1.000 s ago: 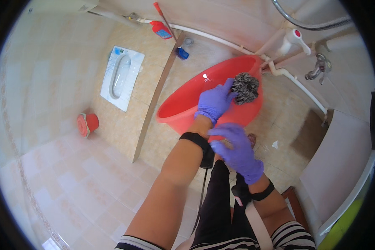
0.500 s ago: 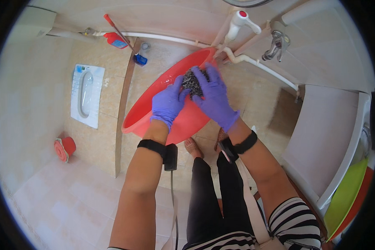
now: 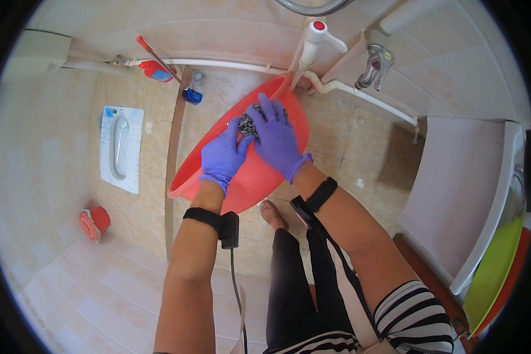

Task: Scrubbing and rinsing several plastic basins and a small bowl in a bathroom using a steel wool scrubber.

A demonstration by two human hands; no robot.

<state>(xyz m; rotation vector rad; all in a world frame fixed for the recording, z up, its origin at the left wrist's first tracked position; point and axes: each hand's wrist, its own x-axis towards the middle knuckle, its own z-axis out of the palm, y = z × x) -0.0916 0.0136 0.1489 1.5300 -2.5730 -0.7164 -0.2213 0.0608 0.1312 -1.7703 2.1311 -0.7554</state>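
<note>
A large red plastic basin [image 3: 253, 186] is tipped on its side, its opening facing away to the left and its outer wall toward me. At its upper rim, my two purple-gloved hands hold a dark grey and silver wiry scouring pad [image 3: 247, 126]. My left hand [image 3: 225, 154] grips the pad's near left side with curled fingers. Over its top and right side lies my right hand [image 3: 276, 138], fingers bent around it. The pad is partly hidden under the fingers, and I cannot tell whether it touches the basin.
A white lever tap [image 3: 315, 44] and a metal tap [image 3: 374, 68] stick out beyond the basin. Left are a squat toilet [image 3: 121, 147], a blue brush [image 3: 192, 95], a red bottle [image 3: 157, 71] and a small red bucket [image 3: 98, 220]. A white cabinet [image 3: 454, 189] stands right.
My right hand has come closer to my left hand and spread further over the scouring pad. The view has turned slightly, shifting the basin and taps leftward in the picture.
</note>
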